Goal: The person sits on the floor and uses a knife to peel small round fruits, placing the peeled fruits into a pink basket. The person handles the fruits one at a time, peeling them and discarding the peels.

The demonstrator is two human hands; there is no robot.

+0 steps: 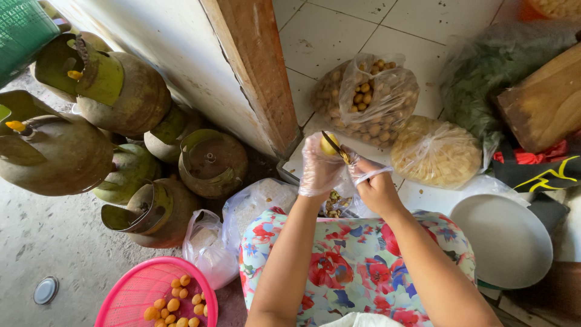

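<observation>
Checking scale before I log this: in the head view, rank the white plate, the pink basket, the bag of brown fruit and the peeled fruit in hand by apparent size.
1. White plate and pink basket: look similar; the basket is cut off by the frame, so unranked.
3. Bag of brown fruit: farther away, so unsure.
4. Peeled fruit, held in the left hand.

White tiled floor, bare concrete ground, wooden door post, daylight

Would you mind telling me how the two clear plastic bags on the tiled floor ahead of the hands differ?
The open bag gapes at the top and holds small round brownish pieces; the knotted bag is tied shut and holds paler yellow pieces. The open bag lies nearer the wooden post, the knotted bag nearer the round grey tray. Both are clear plastic and full.
</observation>
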